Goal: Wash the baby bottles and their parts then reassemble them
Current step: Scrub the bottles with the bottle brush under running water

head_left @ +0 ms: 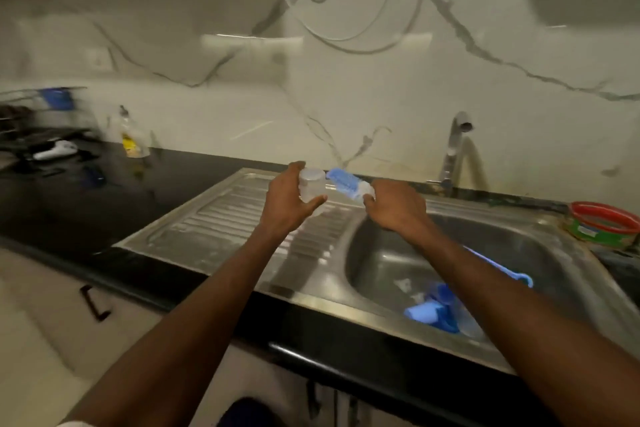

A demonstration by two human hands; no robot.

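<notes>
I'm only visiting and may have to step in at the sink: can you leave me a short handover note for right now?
Left hand: grips a clear bottle, held over the drainboard.
Right hand: holds the blue bottle brush, its head just outside the bottle's mouth.
In the sink basin: blue bottle parts and small clear pieces, too blurred to name, plus a thin blue brush handle.
The tap shows no running water.
Done: bottles are taken apart.
Left: scrub this bottle, wash the pieces in the basin, rinse, reassemble.

Brushed steel sink [433, 239] with ribbed drainer, glossy black counter [86, 204], veined marble-look wall [311, 97], translucent plastic bottle [311, 185].
</notes>
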